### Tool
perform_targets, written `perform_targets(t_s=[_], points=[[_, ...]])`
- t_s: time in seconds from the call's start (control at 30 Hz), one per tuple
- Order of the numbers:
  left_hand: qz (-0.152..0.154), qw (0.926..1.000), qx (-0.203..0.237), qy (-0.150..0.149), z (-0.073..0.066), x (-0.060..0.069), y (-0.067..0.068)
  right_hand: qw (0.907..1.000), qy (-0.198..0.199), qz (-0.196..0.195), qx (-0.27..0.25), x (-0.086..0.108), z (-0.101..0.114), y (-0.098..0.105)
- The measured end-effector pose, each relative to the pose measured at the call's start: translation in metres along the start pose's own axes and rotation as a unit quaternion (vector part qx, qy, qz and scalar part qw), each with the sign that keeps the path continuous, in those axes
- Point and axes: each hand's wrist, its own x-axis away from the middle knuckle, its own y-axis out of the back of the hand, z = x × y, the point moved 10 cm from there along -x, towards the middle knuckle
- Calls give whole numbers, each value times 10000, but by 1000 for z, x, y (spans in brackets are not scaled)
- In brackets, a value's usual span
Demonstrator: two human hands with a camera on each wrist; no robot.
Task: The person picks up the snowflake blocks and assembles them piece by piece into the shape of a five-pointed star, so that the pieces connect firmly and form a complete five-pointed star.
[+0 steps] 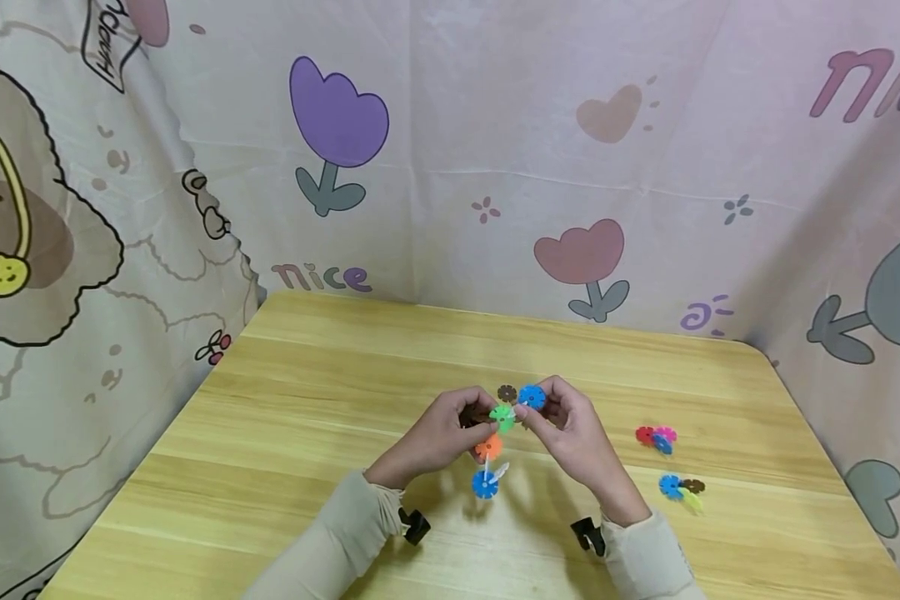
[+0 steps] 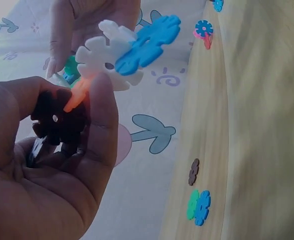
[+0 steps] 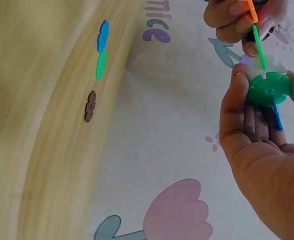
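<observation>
My left hand [image 1: 450,429] grips a joined chain of plastic snowflake discs. In the head view, a green disc [image 1: 502,418], an orange disc [image 1: 487,448] and a blue disc [image 1: 484,485] show in this chain. Inside the left fingers are a dark brown disc [image 2: 59,117] and a white disc [image 2: 94,55] above it. My right hand [image 1: 573,433] pinches a smaller cluster: a green disc [image 3: 269,90], a blue disc [image 1: 532,397] and a pale white one [image 3: 269,64]. The two hands hold their pieces close together above the table; whether the discs touch is unclear.
On the wooden table [image 1: 307,375], a red, pink and blue cluster [image 1: 656,437] and a blue, brown and yellow cluster [image 1: 681,487] lie at the right. A loose brown disc [image 3: 90,106] lies near a green disc [image 3: 101,65] and blue disc [image 3: 103,36]. Printed cloth [image 1: 450,125] hangs behind.
</observation>
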Motion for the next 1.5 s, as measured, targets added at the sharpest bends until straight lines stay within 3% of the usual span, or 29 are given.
perform_targets(t_s=[0.3,0.63,0.9,1.07,1.33,1.5], points=[[80,9994,-155,-289,-7,0,-5,9991,237,351,-63,2,3,3],[-38,9988,-456,-199,-11,0,-5,9995,234,224,24,0,5,9],[56,9994,-299,172,-2,1,-1,9975,505,480,-126,-1,9,3],[243,9992,-216,244,-1,2,2,9964,667,518,86,-1,10,1],[840,9961,-249,69,-2,3,-6,9951,720,576,351,1,10,-4],[772,9967,-213,117,0,1,-8,9943,766,541,498,2,11,-9]])
